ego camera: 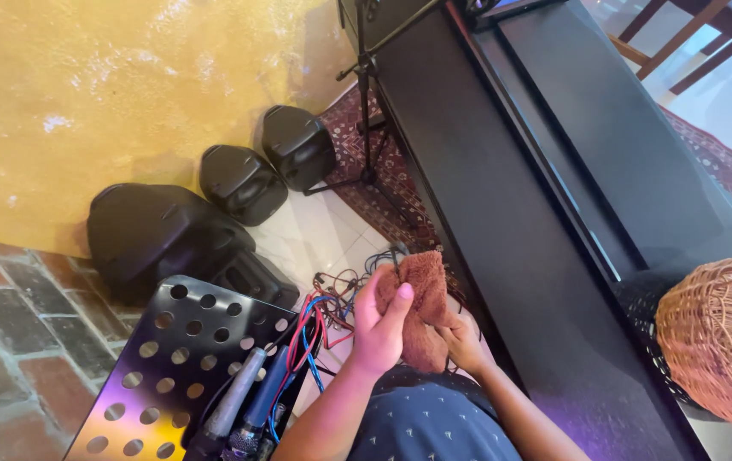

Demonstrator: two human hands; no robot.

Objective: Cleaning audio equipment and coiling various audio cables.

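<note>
A brown cloth (pixel 421 307) is held up between both hands, just above the person's lap. The left hand (pixel 380 329) is closed on the cloth's left side, with the thumb laid across the front and the fingers tucked behind it. The right hand (pixel 461 340) is clamped on the lower right part of the cloth, and most of that hand is hidden by the soft folds. The two hands are close together, with only the cloth between them. The top of the cloth is seen sticking up above the fingers.

Just to the left, a black metal plate with round holes (pixel 174 367) is seen, and its lower end is cut off by the edge of the picture. Two microphones (pixel 246 405) are laid beside it, and their heads are partly cut off too. A bundle of red, blue and black wires (pixel 323 320) is tangled on the floor behind the hands; where each wire goes cannot be made out.

On the right, a woven basket (pixel 720 337) is seen only in part. A long black piano (pixel 554 213) is stretched away from the person, and its keys are covered. Farther off, three black speakers (pixel 242 183) are set on the floor against a yellow wall (pixel 84 85). A thin black stand (pixel 367 111) is placed on a patterned rug (pixel 391 183). Wooden chair legs (pixel 682 43) are seen at the far corner.
</note>
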